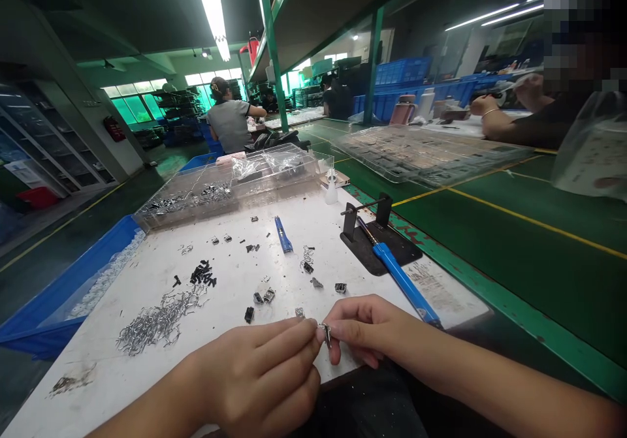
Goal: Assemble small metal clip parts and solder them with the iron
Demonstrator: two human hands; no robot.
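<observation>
My left hand (267, 376) and my right hand (365, 327) meet at the near edge of the white table (147, 281). Both pinch one small metal clip part (326, 331) between their fingertips. A heap of thin silver wire springs (159, 319) lies to the left of my hands. Small black parts (203, 273) and a few assembled metal pieces (264, 296) are scattered in front of them.
A blue-handled soldering iron (399, 278) rests on a black stand (377, 242) at the right. A small blue tool (283, 234) and clear plastic trays (230, 187) lie further back. A blue bin (53, 294) hangs at the left edge. Other people sit at neighbouring benches.
</observation>
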